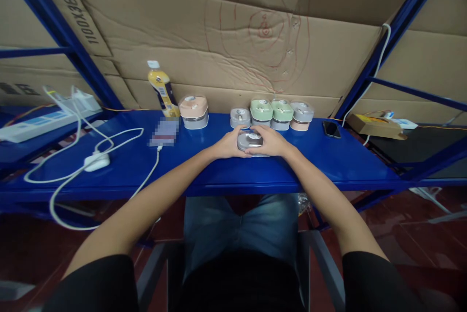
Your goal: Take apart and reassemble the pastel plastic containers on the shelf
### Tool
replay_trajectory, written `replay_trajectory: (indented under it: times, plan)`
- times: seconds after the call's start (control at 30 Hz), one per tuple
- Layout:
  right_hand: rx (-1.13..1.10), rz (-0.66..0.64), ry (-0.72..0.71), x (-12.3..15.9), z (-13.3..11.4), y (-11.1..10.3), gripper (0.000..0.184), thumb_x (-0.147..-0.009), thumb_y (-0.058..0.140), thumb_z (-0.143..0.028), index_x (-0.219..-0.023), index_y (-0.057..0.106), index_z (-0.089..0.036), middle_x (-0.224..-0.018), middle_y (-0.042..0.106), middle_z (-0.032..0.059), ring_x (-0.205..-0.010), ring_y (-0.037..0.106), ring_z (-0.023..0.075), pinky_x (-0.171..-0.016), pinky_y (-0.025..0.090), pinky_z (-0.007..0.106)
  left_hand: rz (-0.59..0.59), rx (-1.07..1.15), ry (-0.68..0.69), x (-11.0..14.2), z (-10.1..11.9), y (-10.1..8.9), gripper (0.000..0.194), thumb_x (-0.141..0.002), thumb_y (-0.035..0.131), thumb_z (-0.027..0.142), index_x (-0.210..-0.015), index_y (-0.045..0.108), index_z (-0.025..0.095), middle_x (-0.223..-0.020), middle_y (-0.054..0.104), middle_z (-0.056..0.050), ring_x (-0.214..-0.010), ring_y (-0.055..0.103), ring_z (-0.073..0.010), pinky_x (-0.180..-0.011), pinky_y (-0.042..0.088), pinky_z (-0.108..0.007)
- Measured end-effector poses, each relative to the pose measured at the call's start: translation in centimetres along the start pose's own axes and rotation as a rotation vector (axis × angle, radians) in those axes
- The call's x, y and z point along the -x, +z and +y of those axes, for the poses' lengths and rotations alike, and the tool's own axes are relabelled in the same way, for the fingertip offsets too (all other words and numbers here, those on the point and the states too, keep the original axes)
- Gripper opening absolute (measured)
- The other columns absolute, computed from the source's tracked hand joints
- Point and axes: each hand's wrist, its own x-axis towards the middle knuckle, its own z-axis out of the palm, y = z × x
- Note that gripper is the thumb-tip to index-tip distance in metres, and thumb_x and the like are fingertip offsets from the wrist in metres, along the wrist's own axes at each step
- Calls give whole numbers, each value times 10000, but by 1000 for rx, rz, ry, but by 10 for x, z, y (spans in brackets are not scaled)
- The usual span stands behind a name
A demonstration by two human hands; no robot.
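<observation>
Both my hands are wrapped round a small grey box with a clear lid [250, 140] at the front middle of the blue shelf [204, 168]. My left hand [230, 144] grips its left side, and my right hand [272, 141] grips its right side. The fingertips meet around it and hide parts of its edge. Just behind stands a single grey box [240, 118]. To its right are stacked boxes with a green top [261, 110], another green top [282, 111] and a grey top over a peach base [301, 115]. A peach-topped stack [193, 111] stands farther left.
A yellow drink bottle [163, 90] leans at the back left beside a blurred-out rectangle [164, 133] with a cable. A white charger [97, 161] and power strip [51, 117] lie left. A phone [331, 129] and small carton [377, 126] are right; cardboard [164, 25] stands behind.
</observation>
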Motion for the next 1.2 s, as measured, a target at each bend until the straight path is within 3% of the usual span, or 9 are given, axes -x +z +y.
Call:
replay_trajectory:
  times: [0.13,0.27,0.37,0.6,0.7,0.8,0.9,1.03,1.2]
  plan:
    - [-158,107,42,0,11,-15,718,-879,791,-726,-1373,711,-211,-1292,785,137,-1131,737,343,-1029,599,547,12,-63,16,12,-1,-2,1199,-716,950,616,-1690,411,172,-1563,627,-228,-1456,619,-459,-1228,491,-629]
    - [-241,201,207,4,28,-35,670,-942,696,-734,-1382,695,-229,-1237,795,121,-1121,735,335,-1030,600,554,-60,-156,70,21,6,-6,691,-895,802,619,-1475,738,249,-1503,626,-157,-1474,595,-413,-1298,432,-605]
    - [-269,169,322,7,41,-43,715,-923,686,-764,-1381,701,-215,-1220,791,141,-1145,732,353,-1033,605,565,-65,-156,71,21,9,-8,545,-947,742,625,-1362,825,281,-1448,634,-143,-1470,584,-396,-1301,431,-604]
    - [-225,135,374,10,55,-51,752,-877,708,-812,-1361,730,-237,-1287,791,143,-1212,724,362,-1088,584,572,100,-173,-74,20,-8,-37,579,-946,684,671,-1228,844,191,-1398,667,-174,-1318,673,-371,-1212,513,-591]
    - [-140,72,391,10,60,-53,815,-784,826,-802,-1343,746,-214,-1331,785,168,-1201,738,377,-1100,581,581,89,-216,-145,22,-20,-51,543,-898,733,659,-1179,841,208,-1280,729,-144,-1283,680,-365,-1193,524,-592]
    - [-86,-21,399,10,68,-52,828,-714,888,-800,-1282,779,-207,-1235,816,168,-1088,776,376,-1031,619,604,63,-224,-154,23,-24,-56,535,-862,777,626,-1202,830,216,-1237,761,-127,-1290,678,-355,-1189,527,-575]
    - [-87,35,340,9,71,-49,802,-726,883,-803,-1264,799,-214,-1213,824,163,-1061,785,376,-1012,631,632,105,-183,-135,24,-16,-52,585,-867,783,601,-1310,779,219,-1357,742,-132,-1309,683,-335,-1196,521,-563]
    - [-141,209,144,8,52,-46,806,-780,868,-773,-1389,772,-253,-1382,779,149,-1223,742,375,-1113,587,624,151,-40,-48,24,3,-38,812,-808,863,597,-1483,639,205,-1535,675,-163,-1390,661,-355,-1223,500,-555]
    - [-144,95,-109,1,11,-28,864,-749,927,-715,-1460,754,-256,-1335,765,131,-1210,726,347,-1127,570,574,115,9,-27,20,16,-13,1107,-673,965,599,-1584,499,175,-1563,642,-237,-1425,645,-434,-1204,507,-607]
